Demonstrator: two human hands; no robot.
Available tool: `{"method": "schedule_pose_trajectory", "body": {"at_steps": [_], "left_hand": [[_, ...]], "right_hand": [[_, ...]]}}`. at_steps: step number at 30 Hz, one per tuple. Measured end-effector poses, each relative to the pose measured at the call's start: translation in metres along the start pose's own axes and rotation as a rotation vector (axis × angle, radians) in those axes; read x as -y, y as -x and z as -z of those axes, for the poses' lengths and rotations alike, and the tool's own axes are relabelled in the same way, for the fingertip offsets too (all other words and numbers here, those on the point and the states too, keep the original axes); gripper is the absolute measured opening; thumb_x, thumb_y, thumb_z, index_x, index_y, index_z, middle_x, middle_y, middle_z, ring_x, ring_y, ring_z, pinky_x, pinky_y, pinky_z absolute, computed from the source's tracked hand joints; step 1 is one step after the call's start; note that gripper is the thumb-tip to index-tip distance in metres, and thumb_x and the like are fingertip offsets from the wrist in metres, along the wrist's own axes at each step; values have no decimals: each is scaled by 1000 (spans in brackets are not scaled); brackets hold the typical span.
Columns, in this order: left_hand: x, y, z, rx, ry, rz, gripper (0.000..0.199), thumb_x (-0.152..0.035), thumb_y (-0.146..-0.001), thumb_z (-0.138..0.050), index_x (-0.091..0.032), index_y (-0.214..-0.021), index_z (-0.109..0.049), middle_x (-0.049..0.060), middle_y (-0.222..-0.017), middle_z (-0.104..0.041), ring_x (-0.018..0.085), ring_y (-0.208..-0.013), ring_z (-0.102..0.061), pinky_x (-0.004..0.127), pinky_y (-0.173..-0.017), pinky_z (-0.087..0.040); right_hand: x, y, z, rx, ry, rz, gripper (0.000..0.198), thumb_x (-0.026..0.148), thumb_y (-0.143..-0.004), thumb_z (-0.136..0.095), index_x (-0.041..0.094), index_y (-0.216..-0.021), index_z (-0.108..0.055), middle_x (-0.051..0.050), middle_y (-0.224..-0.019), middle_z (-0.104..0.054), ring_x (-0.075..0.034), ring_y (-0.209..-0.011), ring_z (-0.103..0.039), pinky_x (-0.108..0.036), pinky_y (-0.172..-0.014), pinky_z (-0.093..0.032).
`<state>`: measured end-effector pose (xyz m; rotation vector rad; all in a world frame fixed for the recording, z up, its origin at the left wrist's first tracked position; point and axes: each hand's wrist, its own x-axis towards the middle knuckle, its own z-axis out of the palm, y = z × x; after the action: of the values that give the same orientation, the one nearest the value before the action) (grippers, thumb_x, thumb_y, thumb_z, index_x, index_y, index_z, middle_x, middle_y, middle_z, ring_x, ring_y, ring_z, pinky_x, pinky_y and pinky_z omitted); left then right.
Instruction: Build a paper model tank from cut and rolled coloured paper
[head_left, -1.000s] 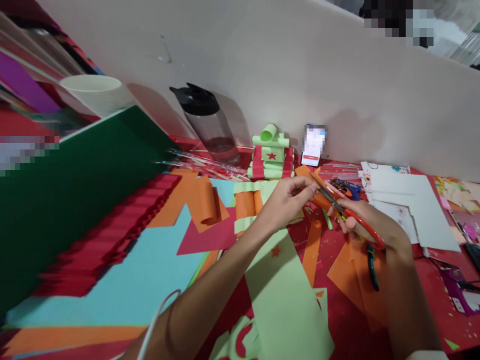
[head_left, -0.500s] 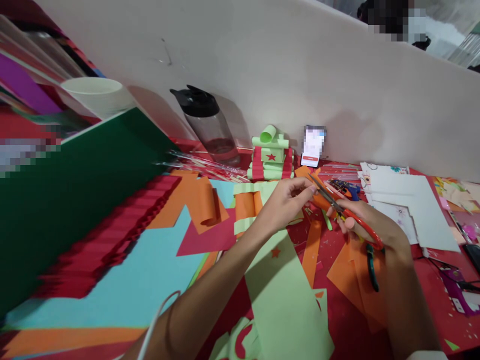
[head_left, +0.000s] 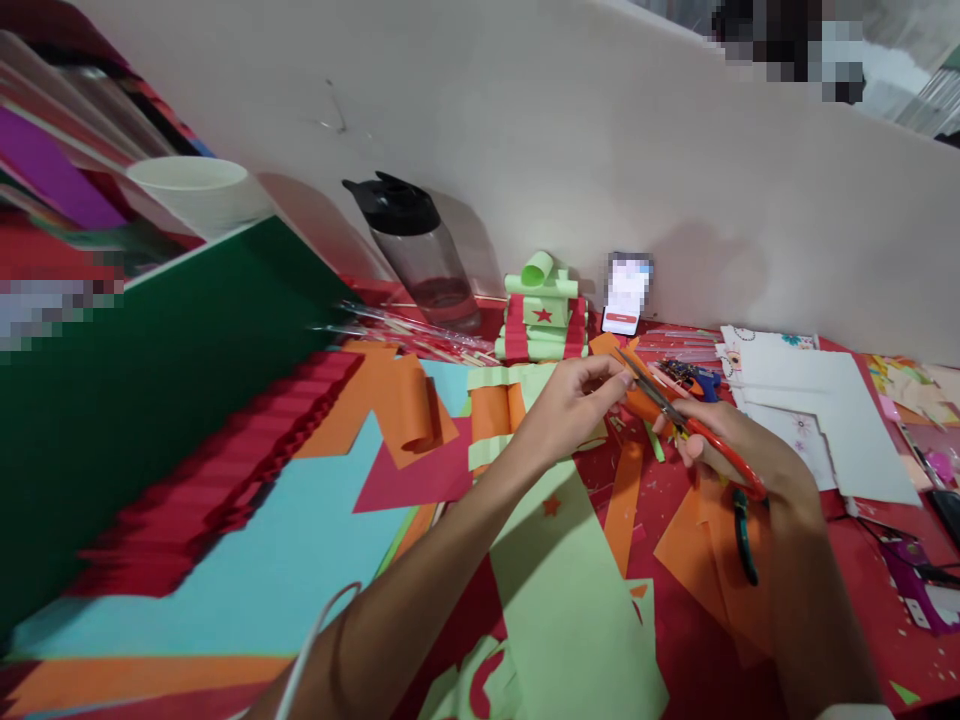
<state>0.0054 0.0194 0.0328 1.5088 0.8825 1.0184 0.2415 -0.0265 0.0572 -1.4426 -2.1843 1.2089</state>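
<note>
My right hand (head_left: 724, 440) grips scissors (head_left: 720, 450) with red handles, their blades pointing up and left. The blade tips reach the fingers of my left hand (head_left: 581, 400), which are pinched together at a piece of orange paper (head_left: 643, 404); part of this paper is hidden by fingers and blades. Under my left forearm lies a long light green sheet (head_left: 570, 590) bearing a small orange star (head_left: 551, 506). Beside my left wrist is an orange and green rolled paper piece (head_left: 489, 412). Orange sheets (head_left: 697, 555) lie below my right hand.
A green paper model (head_left: 541, 315) with red bands stands near the wall, between a water bottle (head_left: 416, 250) and a phone (head_left: 627, 292). Green-handled pliers (head_left: 744, 540) lie by my right wrist. White cards (head_left: 847, 420) are at right, a dark green board (head_left: 172, 370) at left.
</note>
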Motion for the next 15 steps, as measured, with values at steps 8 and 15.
{"method": "schedule_pose_trajectory", "body": {"at_steps": [8,15], "left_hand": [[0,0,1,9,-13,0,32,-45,-92,-60,-18,-74,-61,-2,-69,-56,13,-65,-51,26,-65,-43],[-3,1,0,6,-8,-3,32,-43,-92,-60,-18,-72,-59,-3,-67,-52,12,-63,-47,26,-64,-41]], "right_hand": [[11,2,3,12,-14,24,67,80,-95,-45,18,-112,-63,-1,-76,-61,-15,-58,-51,-30,-60,-42],[13,1,4,4,24,42,57,71,-99,-48,18,-110,-64,-3,-80,-64,-15,-61,-52,-29,-63,-44]]}}
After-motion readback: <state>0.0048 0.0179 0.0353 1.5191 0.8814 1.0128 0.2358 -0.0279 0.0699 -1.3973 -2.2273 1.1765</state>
